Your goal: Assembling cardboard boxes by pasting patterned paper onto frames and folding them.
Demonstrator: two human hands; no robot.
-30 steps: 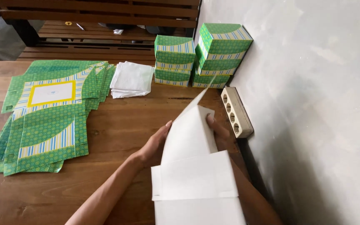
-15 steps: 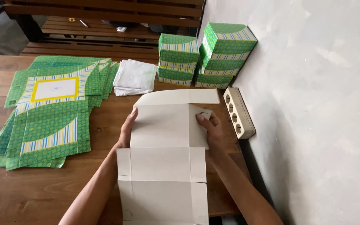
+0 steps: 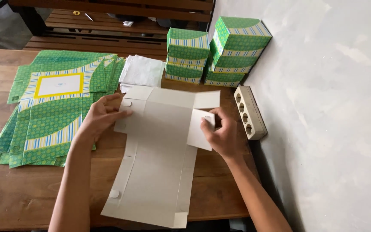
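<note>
Nearest me on the wooden table (image 3: 18, 202), the flat box blank (image 3: 159, 159) lies plain side up, its near end reaching the table's front edge. My left hand (image 3: 101, 116) rests on the blank's left side flap, fingers spread and pressing it down, thumb on top. My right hand (image 3: 222, 133) pinches the right side flap (image 3: 198, 129) between thumb and fingers, and that flap stands lifted off the table while the rest stays flat. To fold well here, I judge I should keep the left hand firm as an anchor and bend the flap right along its scored line, so the crease runs straight and the panel does not buckle. Just right of that hand a white power strip (image 3: 247, 111) lies along the grey wall (image 3: 323, 107), near enough to bump. Left of the blank, a stack of green printed blanks (image 3: 52, 116) lies fanned out. Beyond, some folded white sheets (image 3: 142, 71) sit, and furthest back, finished green boxes (image 3: 215, 51) are piled against the wall.
</note>
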